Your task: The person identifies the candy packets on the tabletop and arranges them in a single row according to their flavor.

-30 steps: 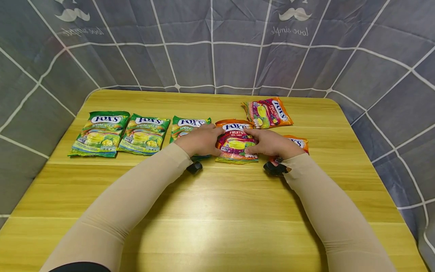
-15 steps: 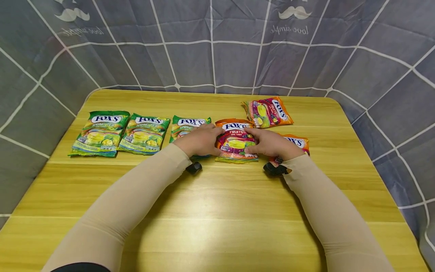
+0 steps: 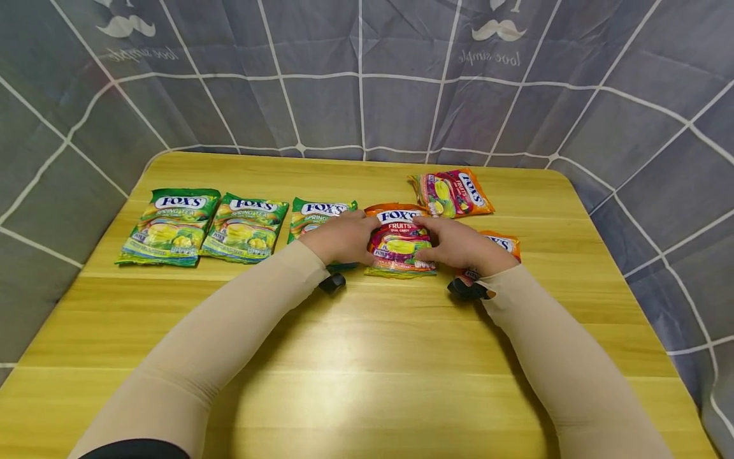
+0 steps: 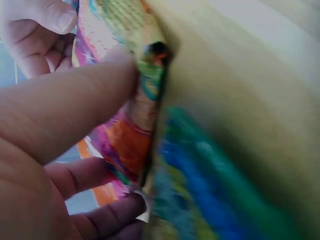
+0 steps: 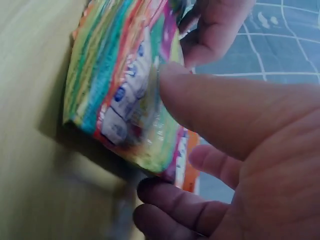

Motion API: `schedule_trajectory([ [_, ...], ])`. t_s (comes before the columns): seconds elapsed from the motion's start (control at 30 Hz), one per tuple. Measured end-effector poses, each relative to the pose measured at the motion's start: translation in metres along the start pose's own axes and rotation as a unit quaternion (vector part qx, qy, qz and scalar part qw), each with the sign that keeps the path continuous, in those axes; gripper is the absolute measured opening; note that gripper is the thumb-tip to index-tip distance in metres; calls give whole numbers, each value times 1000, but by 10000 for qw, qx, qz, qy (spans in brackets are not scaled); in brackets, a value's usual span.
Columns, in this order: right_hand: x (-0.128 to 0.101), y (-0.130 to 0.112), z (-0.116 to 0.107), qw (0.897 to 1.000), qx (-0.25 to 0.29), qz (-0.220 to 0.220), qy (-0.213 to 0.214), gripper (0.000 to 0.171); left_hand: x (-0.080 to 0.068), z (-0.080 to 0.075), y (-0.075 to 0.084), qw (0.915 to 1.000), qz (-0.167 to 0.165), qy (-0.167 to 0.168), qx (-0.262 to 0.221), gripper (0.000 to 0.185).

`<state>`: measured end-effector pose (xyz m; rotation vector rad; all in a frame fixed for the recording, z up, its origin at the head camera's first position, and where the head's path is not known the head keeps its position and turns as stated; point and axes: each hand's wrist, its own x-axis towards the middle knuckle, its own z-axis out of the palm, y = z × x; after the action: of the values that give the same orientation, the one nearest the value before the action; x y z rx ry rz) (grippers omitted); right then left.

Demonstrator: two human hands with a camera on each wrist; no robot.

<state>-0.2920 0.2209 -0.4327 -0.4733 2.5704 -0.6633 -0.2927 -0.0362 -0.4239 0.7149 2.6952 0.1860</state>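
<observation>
Both hands are on the same orange Fruits candy bag (image 3: 399, 240), which sits around the middle of the wooden table (image 3: 367, 357), a bit toward the far side. The left hand (image 3: 342, 238) has the bag's left edge and the right hand (image 3: 463, 245) has its right edge.

From the head view you mostly get knuckles, so the grip is hard to read there. The wrist views fill that in: on the left wrist camera the thumb lies across the front of the bag (image 4: 135, 115) with curled fingers tucked behind it, and on the right wrist camera it's the same, thumb on the printed face of the bag (image 5: 130, 100) and fingers wrapped under. So both are pinching it, and the near edge looks lifted off the table.

What the wrist cams don't show is the rest of the layout. Head view has three green Spring Tea bags (image 3: 172, 224) in a row to the left, the third (image 3: 314, 217) partly under the left hand. Another orange bag (image 3: 453, 191) lies farther back on the right, and one more (image 3: 504, 243) peeks out behind the right hand.
</observation>
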Motion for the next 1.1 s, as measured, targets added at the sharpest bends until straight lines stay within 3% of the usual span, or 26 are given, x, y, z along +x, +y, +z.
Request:
schedule_trajectory([
  [0.17,-16,3,-7,9988,-330,1,361,82,-2,-5,9,9992,-12,105,385,78],
  [0.27,-28,10,-15,9971,-482,231,539,79,-1,-7,17,9974,89,290,647,69],
  [0.4,-42,32,-25,9940,-641,572,677,81,5,-7,32,9960,293,441,718,71],
  [0.6,-56,63,-27,9910,-964,817,435,81,22,-1,61,9954,745,370,478,83],
  [0.87,-72,70,-27,9884,-1082,915,549,83,41,14,91,9937,1030,321,302,86],
  [1.1,-94,68,-38,9851,-1192,1232,-143,100,44,22,114,9936,1116,54,152,90],
])
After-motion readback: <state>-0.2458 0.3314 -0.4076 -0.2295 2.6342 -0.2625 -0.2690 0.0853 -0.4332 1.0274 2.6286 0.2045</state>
